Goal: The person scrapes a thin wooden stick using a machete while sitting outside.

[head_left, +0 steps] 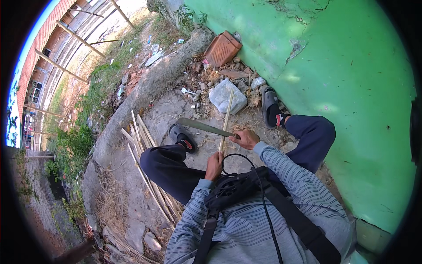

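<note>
My right hand (pixel 247 139) is closed round the handle of a machete (pixel 200 126), whose long dark blade points to the left. The blade crosses a pale bamboo strip (pixel 228 112) close to that hand; whether it touches the strip I cannot tell. Lower down, my left hand (pixel 214 165) grips the near end of the strip. From there the strip slants up and away, its far end over a light grey stone block (pixel 227 97) on the ground. More long bamboo strips (pixel 149 163) lie in a loose bundle to the left of my left leg.
A green wall (pixel 351 101) with peeling patches rises along the right. Rubble and a broken terracotta block (pixel 223 48) lie at its foot. On the left a low concrete kerb (pixel 149 88) curves past weeds and litter. A black cable (pixel 268 211) loops over my chest straps.
</note>
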Motion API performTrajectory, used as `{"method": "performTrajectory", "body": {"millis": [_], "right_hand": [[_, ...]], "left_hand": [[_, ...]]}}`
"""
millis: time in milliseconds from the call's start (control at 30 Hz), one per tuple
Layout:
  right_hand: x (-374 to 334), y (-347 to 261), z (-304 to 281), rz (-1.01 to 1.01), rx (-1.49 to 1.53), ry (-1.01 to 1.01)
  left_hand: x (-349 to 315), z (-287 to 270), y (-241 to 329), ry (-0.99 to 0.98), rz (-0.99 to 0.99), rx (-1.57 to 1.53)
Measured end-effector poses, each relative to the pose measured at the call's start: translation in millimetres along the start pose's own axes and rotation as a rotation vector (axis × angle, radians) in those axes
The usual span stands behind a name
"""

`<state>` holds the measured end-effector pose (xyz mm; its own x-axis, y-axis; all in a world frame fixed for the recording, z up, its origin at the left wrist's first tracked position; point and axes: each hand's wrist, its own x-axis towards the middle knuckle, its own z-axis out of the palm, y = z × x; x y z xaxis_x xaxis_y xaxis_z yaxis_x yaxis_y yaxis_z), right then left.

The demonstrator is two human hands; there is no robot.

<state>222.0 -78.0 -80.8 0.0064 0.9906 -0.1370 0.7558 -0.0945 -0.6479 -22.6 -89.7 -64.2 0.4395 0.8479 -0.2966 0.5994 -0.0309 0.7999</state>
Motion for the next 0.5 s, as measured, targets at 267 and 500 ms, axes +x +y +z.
{"method": "performTrajectory", "body": {"millis": [267, 500], "right_hand": [[6.5, -10.2, 9.9, -0.038, -0.035, 0.017], [-5.6, -24.8, 8.4, -0.068, -0.073, -0.087]], "left_hand": [[4.6, -0.6, 5.4, 0.13, 0.004, 0.12], [-0.8, 2.2, 2.1, 0.178, -0.01, 0.208]]}}
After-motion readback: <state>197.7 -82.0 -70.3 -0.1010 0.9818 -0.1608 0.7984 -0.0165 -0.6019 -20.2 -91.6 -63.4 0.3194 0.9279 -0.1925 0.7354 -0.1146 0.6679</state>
